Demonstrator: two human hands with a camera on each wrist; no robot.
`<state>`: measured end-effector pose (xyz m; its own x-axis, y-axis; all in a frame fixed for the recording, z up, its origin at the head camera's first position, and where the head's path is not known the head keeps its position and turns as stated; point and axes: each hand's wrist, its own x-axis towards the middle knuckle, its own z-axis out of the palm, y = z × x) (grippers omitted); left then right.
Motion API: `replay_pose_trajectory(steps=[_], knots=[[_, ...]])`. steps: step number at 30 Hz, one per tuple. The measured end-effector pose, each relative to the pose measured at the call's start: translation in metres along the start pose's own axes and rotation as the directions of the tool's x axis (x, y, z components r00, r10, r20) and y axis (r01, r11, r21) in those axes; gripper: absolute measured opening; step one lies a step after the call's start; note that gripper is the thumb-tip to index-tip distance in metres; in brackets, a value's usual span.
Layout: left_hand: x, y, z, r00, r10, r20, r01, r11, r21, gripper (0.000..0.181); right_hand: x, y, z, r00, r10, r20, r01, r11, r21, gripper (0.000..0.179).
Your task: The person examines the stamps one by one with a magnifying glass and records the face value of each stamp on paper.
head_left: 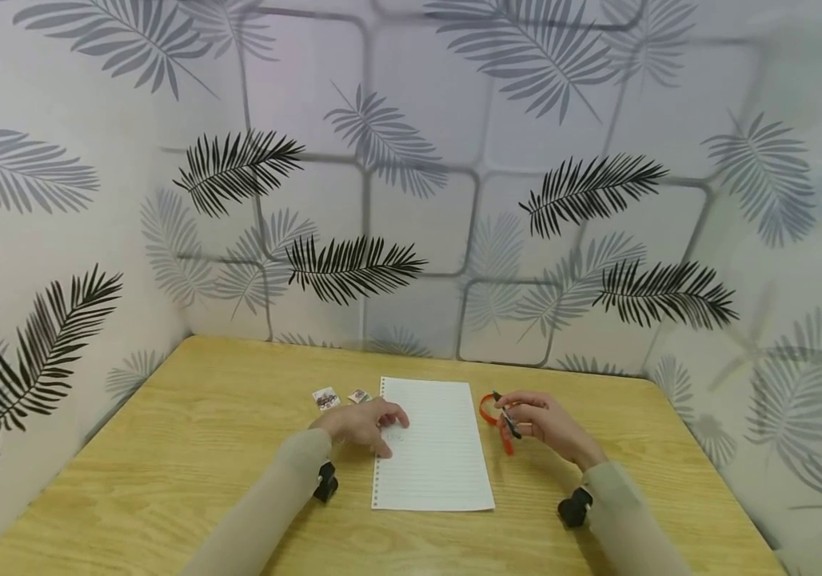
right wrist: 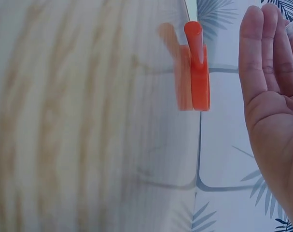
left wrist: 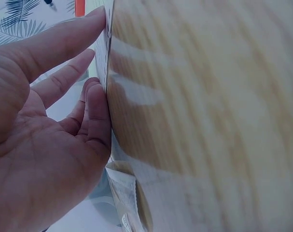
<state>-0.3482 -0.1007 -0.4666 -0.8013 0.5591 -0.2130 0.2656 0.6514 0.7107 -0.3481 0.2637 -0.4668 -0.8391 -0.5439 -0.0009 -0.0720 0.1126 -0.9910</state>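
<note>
A lined sheet of paper (head_left: 440,448) with punched holes down its left edge lies on the table, with faint marks near the left hand. My left hand (head_left: 364,424) rests on that edge, fingers spread and loosely bent; in the left wrist view the fingertips (left wrist: 99,104) touch the sheet. My right hand (head_left: 544,420) pinches a pen (head_left: 508,418) with dark ends, right of the paper and off it. Below the pen lies an orange-red ring with a handle (right wrist: 200,82), partly hidden by the hand in the head view; its exact kind is unclear.
Two small printed pieces (head_left: 326,398) lie beyond the left hand; a folded-up one (left wrist: 124,188) shows in the left wrist view. The wooden table (head_left: 238,384) ends at a leaf-patterned wall (head_left: 418,320) at the back.
</note>
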Motion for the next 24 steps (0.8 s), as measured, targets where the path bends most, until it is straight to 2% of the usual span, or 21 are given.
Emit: replay_pose_trajectory(steps=[6, 10, 16, 24], knots=[[0.001, -0.002, 0.001, 1.000, -0.002, 0.006, 0.002, 1.000, -0.003, 0.047, 0.001, 0.000, 0.007, 1.000, 0.001, 0.005, -0.001, 0.992, -0.127, 0.041], [0.001, -0.004, 0.001, 1.000, 0.005, 0.005, -0.005, 1.000, -0.003, 0.047, 0.006, 0.000, 0.016, 0.999, 0.018, -0.031, -0.021, 0.992, -0.122, 0.046], [0.002, -0.005, 0.001, 1.000, 0.010, 0.001, -0.010, 1.000, 0.005, 0.047, 0.012, -0.002, 0.023, 0.993, 0.021, -0.112, -0.035, 0.992, -0.121, 0.031], [0.001, -0.002, 0.001, 1.000, 0.006, -0.003, -0.006, 1.000, -0.018, 0.047, 0.012, -0.009, 0.026, 0.979, -0.062, -0.196, 0.040, 0.992, -0.117, 0.023]])
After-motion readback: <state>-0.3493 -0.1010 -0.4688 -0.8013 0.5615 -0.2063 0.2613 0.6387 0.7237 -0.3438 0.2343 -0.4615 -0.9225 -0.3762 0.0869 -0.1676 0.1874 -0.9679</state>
